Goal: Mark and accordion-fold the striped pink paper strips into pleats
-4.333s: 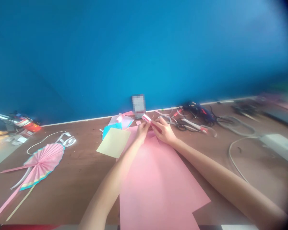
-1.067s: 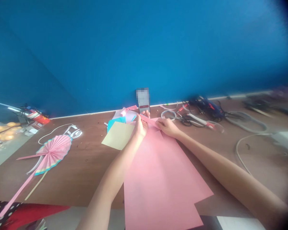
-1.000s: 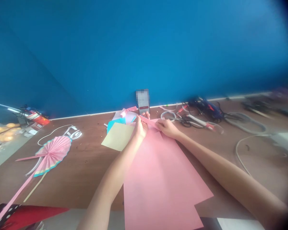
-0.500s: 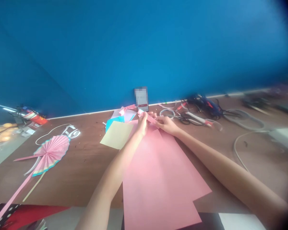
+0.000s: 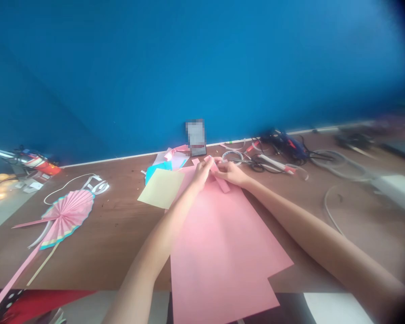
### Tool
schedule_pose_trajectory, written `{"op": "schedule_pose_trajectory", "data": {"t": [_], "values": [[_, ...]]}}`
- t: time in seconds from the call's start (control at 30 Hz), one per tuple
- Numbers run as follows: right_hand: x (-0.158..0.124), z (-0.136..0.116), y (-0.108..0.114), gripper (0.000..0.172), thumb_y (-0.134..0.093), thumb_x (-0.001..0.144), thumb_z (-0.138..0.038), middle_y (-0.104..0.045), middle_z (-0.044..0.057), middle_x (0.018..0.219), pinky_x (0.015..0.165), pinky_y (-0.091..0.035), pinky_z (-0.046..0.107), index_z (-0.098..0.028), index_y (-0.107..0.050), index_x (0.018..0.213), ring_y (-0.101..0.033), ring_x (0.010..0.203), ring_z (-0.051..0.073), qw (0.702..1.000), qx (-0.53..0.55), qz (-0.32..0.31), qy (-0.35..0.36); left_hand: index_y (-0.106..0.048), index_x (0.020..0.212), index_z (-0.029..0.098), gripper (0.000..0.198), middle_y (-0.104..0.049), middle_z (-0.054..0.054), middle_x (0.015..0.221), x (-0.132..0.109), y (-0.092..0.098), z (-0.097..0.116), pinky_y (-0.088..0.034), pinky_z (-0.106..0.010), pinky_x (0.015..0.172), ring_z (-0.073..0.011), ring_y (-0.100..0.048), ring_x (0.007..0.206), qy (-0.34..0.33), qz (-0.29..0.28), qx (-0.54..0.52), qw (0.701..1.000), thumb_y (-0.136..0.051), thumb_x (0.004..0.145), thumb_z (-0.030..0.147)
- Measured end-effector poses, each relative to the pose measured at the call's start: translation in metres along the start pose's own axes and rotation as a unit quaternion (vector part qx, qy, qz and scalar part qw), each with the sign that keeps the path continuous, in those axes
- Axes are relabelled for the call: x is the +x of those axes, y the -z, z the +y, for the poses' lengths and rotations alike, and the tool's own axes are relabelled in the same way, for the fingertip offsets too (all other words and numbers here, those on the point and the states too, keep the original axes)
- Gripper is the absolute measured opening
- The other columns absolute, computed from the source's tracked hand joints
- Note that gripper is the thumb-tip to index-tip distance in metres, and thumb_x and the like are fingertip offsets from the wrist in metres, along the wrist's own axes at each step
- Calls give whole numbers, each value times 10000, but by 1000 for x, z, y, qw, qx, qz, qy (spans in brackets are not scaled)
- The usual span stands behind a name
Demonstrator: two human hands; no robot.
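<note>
Left hand [image 5: 201, 172]: raised over the far end of the pink sheet [image 5: 219, 252], fingers pinched narrow on the near-left end of the paper strip [image 5: 218, 177].
Paper strip: a thin folded pink band held between both hands, slanting from the fingertips down to the right, its loose end lying on the pink sheet.
Right hand [image 5: 234, 173]: just beside the left, fingertips closed on the strip's upper part.
Change: half a second ago the strip lay flatter between the hands; now its free end hangs lower and the hands sit closer together.
Left of the hands: a yellow paper [image 5: 161, 194] touching the pink sheet's edge; a pleated fan [image 5: 65, 218] well apart on the table [image 5: 114, 225].
Right of the hands: tangled cables [image 5: 290, 155], blurred.
Hard to see: the fingertips' exact hold is too small to make out; the phone [image 5: 195, 137] screen is pixelated.
</note>
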State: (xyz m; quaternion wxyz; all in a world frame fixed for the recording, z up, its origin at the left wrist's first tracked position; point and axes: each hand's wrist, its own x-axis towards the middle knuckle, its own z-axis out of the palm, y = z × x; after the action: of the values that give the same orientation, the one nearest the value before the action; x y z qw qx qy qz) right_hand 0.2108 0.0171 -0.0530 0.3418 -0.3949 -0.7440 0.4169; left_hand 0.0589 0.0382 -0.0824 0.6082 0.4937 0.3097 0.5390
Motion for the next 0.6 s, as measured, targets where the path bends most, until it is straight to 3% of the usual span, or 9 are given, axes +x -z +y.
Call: {"op": "schedule_pose_trajectory", "data": {"t": [0.1, 0.2, 0.43, 0.6], "values": [[0, -2, 2, 338, -554, 791, -449, -586, 41, 799, 613, -358, 260, -127, -609, 705, -494, 704, 142, 999, 41, -9, 17, -737, 960, 184, 351, -735, -85, 1029, -4, -2, 2, -475, -362, 936, -279, -622, 1111, 10, -33, 34, 999, -648, 809, 488], [0, -2, 5, 330, -550, 795, -438, -601, 59, 856, 680, -404, 276, -124, -629, 730, -533, 803, 180, 997, 71, -34, 12, -746, 928, 171, 377, -734, -101, 1032, -4, 1, 4, -461, -398, 951, -289, -636, 1087, 36, -27, 7, 999, -636, 809, 512], [3, 2, 6, 328, -596, 768, -438, -583, 44, 817, 709, -430, 296, -143, -585, 623, -525, 797, 183, 996, 35, -78, 36, -752, 842, 177, 329, -739, -90, 1010, -2, 1, 3, -432, -405, 996, -281, -628, 1106, 12, -7, 10, 1000, -680, 778, 492], [4, 3, 1, 290, -548, 800, -393, -594, 48, 844, 721, -435, 293, -135, -598, 675, -532, 789, 170, 996, 64, -60, 26, -750, 866, 186, 271, -744, -66, 987, -4, 0, 5, -422, -382, 1010, -272, -615, 1127, 30, -10, 8, 999, -740, 739, 425]]}}
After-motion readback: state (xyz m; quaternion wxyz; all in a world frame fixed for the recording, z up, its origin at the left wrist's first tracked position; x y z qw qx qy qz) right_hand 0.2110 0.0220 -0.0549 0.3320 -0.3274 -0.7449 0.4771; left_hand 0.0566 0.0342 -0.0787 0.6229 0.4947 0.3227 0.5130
